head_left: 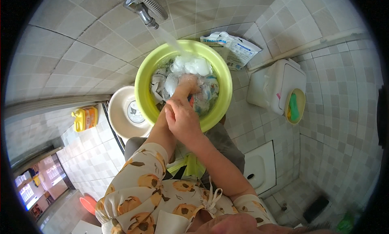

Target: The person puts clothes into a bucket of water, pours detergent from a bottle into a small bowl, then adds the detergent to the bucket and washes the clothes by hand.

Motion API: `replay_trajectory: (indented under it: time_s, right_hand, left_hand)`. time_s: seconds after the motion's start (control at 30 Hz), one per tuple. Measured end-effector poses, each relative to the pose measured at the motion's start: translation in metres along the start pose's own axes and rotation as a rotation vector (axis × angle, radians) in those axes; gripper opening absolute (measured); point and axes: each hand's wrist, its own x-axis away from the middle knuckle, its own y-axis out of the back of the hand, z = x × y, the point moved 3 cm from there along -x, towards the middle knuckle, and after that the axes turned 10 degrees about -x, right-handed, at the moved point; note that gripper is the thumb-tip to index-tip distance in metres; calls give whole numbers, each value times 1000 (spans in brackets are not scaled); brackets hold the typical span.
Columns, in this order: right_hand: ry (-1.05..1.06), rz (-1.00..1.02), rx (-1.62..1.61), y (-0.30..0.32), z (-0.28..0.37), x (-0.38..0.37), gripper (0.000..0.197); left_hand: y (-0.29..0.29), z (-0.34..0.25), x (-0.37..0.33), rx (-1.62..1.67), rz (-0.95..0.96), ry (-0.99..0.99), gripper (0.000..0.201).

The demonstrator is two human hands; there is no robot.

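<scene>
A yellow-green basin [224, 88] holds wet clothes [207, 97] in sudsy water, with white foam [190, 65] toward its far side. My left hand [189, 84] reaches down into the basin among the clothes, its fingers hidden by water and cloth. Across my left wrist lies my right hand [182, 117], its fingers curled round the wrist above the basin's near part. From the tap [146, 17] at the wall, water runs down into the far side of the basin.
Left of the basin sits a white basin [117, 116], with a yellow bottle [86, 119] farther left. A detergent bag [235, 49] leans at the back right. A lidded white bin [275, 88] bears a small tray [299, 106] with a green brush. A squat toilet [261, 167] lies lower right.
</scene>
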Motion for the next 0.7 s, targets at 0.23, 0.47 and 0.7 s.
replay_trajectory:
  time_s: [0.23, 0.47, 0.7]
  right_hand:
    - [-37, -9, 46, 12, 2, -6, 20]
    - [33, -63, 122, 13, 2, -2, 19]
    - [-25, -47, 97, 22, -9, 3, 20]
  left_hand:
    - [12, 16, 35, 159, -161, -42, 63]
    - [-3, 65, 92, -24, -331, -496, 49]
    - [34, 57, 136, -38, 71, -288, 50]
